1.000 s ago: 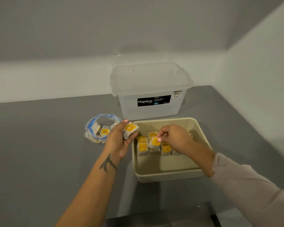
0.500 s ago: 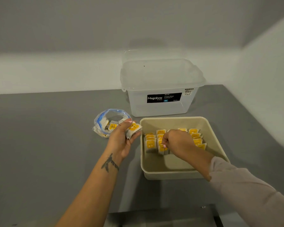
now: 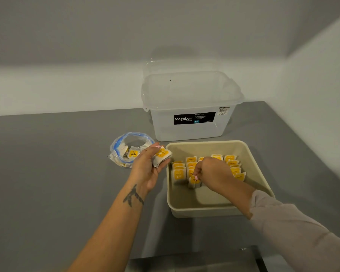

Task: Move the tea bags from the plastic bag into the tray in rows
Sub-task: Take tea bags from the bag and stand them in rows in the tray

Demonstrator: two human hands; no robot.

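grey table point(image 3: 47, 173) filling the lower frame, walls behind and at 3 o'clock. translucent lidded storage box point(image 3: 190, 107) at 12 o'clock on the table, black "megabox" label facing the camera. beige tray point(image 3: 210, 210) just in front of the box, at 6 o'clock from it, near wall closest to the camera. right arm in a pale sleeve point(image 3: 302, 236) reaching in from 4 o'clock across the tray's near right corner. left forearm bare, entering from 7 o'clock, dark tattoo point(image 3: 133, 196) near the wrist. clear plastic bag point(image 3: 130, 149) with blue rim lying open at 9 o'clock from the tray, near it but apart; a few yellow-labelled sachets visible inside. left hand point(image 3: 147, 167) between bag and tray, palm up, fingers curled around a small stack of tea bags point(image 3: 162, 156), stack overhanging the tray's left rim. right hand point(image 3: 212, 173) inside the tray, thumb and forefinger pinched on a single tea bag point(image 3: 194, 181), held upright at the near end of the second row from the left. rows of tea bags point(image 3: 232, 165) standing upright in the far half of the tray, yellow labels facing the camera; near half of the tray floor bare. exact row count partly hidden by the right hand.
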